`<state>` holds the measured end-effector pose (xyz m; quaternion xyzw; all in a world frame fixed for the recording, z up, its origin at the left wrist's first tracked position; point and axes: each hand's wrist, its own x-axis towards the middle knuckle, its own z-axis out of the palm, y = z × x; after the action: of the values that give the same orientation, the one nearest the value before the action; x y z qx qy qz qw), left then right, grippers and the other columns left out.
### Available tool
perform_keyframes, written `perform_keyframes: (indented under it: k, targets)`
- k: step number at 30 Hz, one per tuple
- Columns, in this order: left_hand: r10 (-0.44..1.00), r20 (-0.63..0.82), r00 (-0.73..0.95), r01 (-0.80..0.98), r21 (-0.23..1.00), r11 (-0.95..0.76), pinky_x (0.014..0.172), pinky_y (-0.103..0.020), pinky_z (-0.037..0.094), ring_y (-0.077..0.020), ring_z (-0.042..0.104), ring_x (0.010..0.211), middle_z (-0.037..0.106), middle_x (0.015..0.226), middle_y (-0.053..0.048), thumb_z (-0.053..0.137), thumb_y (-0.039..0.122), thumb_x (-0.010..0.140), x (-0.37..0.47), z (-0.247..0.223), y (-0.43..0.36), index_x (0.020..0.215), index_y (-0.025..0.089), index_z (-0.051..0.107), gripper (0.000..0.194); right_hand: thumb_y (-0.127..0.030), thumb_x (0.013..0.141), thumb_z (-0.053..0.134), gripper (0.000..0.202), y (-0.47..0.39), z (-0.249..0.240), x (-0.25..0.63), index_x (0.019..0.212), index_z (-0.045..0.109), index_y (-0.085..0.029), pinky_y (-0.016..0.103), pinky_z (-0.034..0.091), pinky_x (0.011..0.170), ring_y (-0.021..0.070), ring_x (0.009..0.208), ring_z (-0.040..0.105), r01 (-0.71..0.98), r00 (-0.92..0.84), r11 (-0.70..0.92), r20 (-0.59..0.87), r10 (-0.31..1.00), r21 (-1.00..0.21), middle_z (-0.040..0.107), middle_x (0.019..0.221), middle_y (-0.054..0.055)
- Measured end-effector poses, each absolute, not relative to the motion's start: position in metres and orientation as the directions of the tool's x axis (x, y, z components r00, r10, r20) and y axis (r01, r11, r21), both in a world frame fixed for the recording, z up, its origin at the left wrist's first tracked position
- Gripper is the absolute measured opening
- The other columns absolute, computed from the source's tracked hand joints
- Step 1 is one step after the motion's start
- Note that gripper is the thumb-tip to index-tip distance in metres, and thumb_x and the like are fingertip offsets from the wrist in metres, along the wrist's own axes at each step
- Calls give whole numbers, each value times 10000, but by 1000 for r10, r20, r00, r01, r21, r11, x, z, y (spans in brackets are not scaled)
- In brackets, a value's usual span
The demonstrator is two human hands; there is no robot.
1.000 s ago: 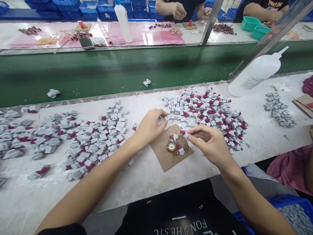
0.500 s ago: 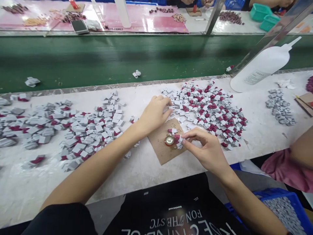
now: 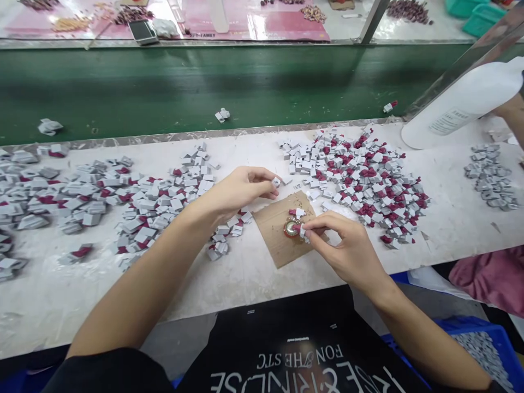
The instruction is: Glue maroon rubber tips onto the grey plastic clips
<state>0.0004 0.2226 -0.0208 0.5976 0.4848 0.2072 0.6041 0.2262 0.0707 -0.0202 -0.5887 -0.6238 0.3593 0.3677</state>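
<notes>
Left pile (image 3: 147, 208) sits 9 o'clock of card (image 3: 271, 232). Left hand (image 3: 242, 190), card's 10 o'clock, pinches grey piece (image 3: 277, 182). Cap (image 3: 290, 229) on card; red-tipped piece (image 3: 302, 232) at its 3 o'clock, tip over cap, contact unclear. Right hand (image 3: 347, 244) pinches grey end; best held lightly, fingers off cap. Right pile (image 3: 368, 180): card's 2 o'clock.

Past the long green belt (image 3: 204, 87), a flat pink mat (image 3: 286, 34) says "FAMILY". Before the belt, a black cloth shirt (image 3: 286, 325) says "THE" in white; a white plastic bottle (image 3: 470, 95) has words too tiny to read.
</notes>
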Motion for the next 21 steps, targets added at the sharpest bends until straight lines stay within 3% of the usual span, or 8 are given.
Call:
perform_keyframes:
  k: [5,10,13,21]
  targets:
    - [897,-262,356,533,845,36,944,-437,620,-290,796,1014,848,1056,-107,817,239,865,-7,-19,222,1007,217,815,143,-237,1011,754,99,71,-17,225,1008,849,-266,391,611,727,263,893,796,488,-38,40,25,999,-872,853,1006,66]
    - [948,-134,290,674,731,-103,773,-392,589,-265,728,814,777,910,-58,833,206,814,-8,-26,221,1012,216,774,207,-241,1007,753,100,72,-18,224,988,846,-271,403,626,743,289,961,812,498,-39,44,28,999,-866,868,1045,73]
    - [935,-156,318,639,764,-89,770,-377,588,-262,726,822,767,848,-45,834,218,814,-7,-31,220,986,213,759,187,-248,1009,754,95,71,-18,225,990,843,-275,403,627,736,286,949,811,494,-39,39,23,999,-869,867,1035,70]
    - [926,-155,343,526,849,-53,864,-404,641,-262,773,915,815,931,-61,865,240,808,-5,-31,220,952,216,758,181,-262,1008,754,116,72,-16,224,969,861,-282,404,622,734,282,917,804,496,-52,42,18,998,-868,866,998,65]
